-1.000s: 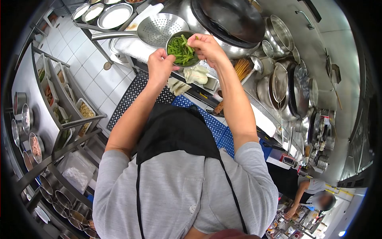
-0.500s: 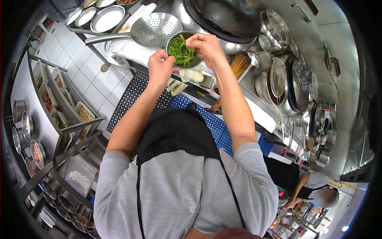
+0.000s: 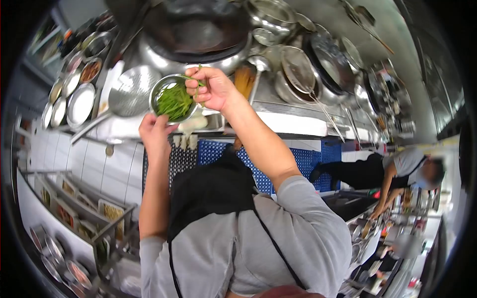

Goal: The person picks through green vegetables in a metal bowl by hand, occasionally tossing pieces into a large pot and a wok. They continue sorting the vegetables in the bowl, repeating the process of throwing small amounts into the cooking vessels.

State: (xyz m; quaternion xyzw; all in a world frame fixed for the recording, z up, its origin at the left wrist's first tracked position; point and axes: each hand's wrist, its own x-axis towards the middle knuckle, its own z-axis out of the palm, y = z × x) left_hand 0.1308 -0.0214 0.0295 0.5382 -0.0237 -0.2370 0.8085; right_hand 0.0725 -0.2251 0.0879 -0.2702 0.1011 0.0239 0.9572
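My left hand (image 3: pixel 157 133) grips the near edge of a small metal bowl (image 3: pixel 153 94), thumb over the rim. Cut green vegetables (image 3: pixel 174 103), in thin strips, lie inside it. Over the bowl's right rim, my right hand (image 3: pixel 210 88) is closed with a few green strips pinched in its fingers. A large perforated strainer (image 3: pixel 131 93) with a long handle lies just left of the bowl. Behind them sits a big dark wok (image 3: pixel 198 32). Pale folded cloths (image 3: pixel 193 124) are at the counter edge below the bowl.
Metal bowls (image 3: pixel 81 107) stand at the far left. A ladle (image 3: pixel 259 62), a bamboo brush (image 3: pixel 244 82) and a mesh strainer (image 3: pixel 298 69) lie to the right. Shelves with ingredient trays (image 3: pixel 112 210) are at lower left. A co-worker (image 3: pixel 397 174) bends over another counter at right.
My right hand has lifted from inside the bowl to its right rim, with green strips in its fingers. The whole view has turned, so bowl and hands appear further left.
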